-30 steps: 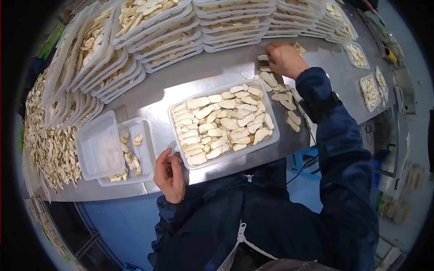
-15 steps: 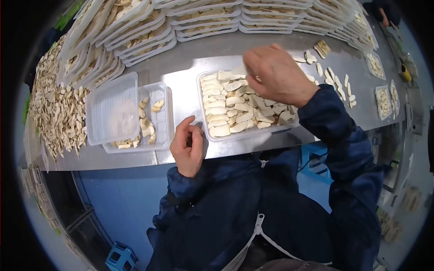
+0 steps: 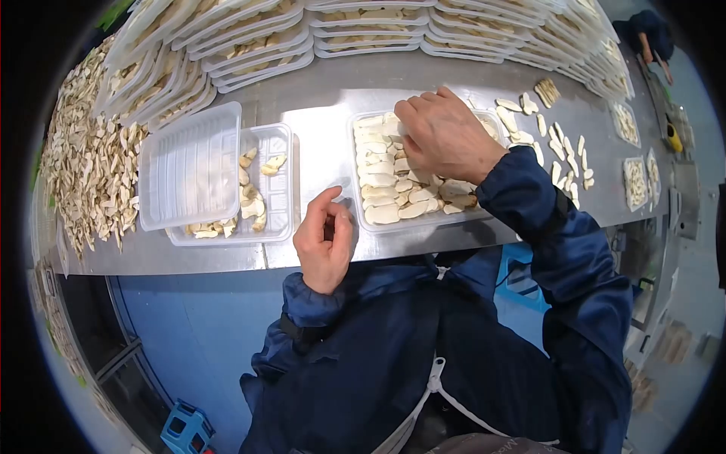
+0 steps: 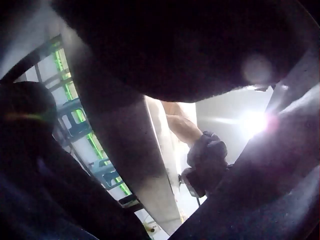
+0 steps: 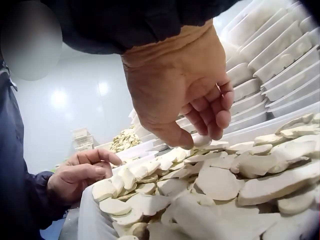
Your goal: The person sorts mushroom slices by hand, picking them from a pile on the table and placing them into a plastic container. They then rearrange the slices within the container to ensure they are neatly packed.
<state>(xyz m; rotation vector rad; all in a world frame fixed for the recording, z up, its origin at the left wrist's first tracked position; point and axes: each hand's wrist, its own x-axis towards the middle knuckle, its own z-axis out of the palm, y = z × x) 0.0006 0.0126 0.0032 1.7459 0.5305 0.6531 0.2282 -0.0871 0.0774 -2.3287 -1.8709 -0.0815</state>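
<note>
My right hand [image 3: 450, 136] is over a clear plastic tray [image 3: 423, 223] filled with rows of pale mushroom slices [image 3: 380, 181]. In the right wrist view, the thumb and fingertips of that hand [image 5: 175, 90] pinch a pale mushroom slice [image 5: 201, 140] low over the slices in the tray. My left hand [image 3: 325, 242] is at the table's front edge, left of the tray, with fingers loosely curled and nothing in them. Dark cloth fills most of the left wrist view.
Stacked trays [image 3: 370, 32] of slices line the table's back. Left of me, an upper tray [image 3: 189, 166] overlaps a tray holding a few pieces [image 3: 285, 219], beside a large slice heap [image 3: 87, 159]. Loose slices [image 3: 560, 144] lie at right, and another person [image 3: 646, 38] stands far right.
My right hand has come from the loose slices on the right to over the filled tray. The left hand stays beside the tray, while the head view has shifted.
</note>
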